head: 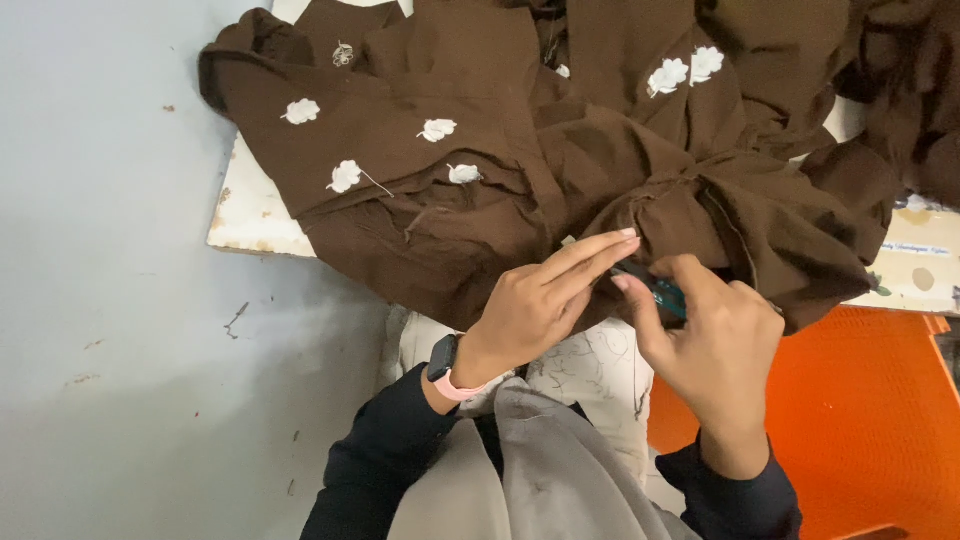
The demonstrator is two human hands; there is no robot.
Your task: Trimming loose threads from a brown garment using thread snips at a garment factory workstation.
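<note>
1. My right hand is curled shut around a small teal-handled tool, its tip hidden against the cloth; a slip could nick the fabric or my left fingers.
2. My left hand lies flat, fingers straight, pinning the brown leaf-print garment.
3. The garment is heaped on the white board beyond.

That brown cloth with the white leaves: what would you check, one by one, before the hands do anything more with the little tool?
1. Left hand flat on the brown cloth, fingers stretched: ok.
2. Right hand closed on the small teal-handled tool: ok.
3. Tool tip visible: not ok, hidden between fingers and fabric.
4. Left fingertips clear of the tip: cannot tell, they lie very close.
5. Cloth smooth at the working spot: not ok, bunched in folds.
6. Cloth supported by the white board: ok, though an edge hangs over.
</note>
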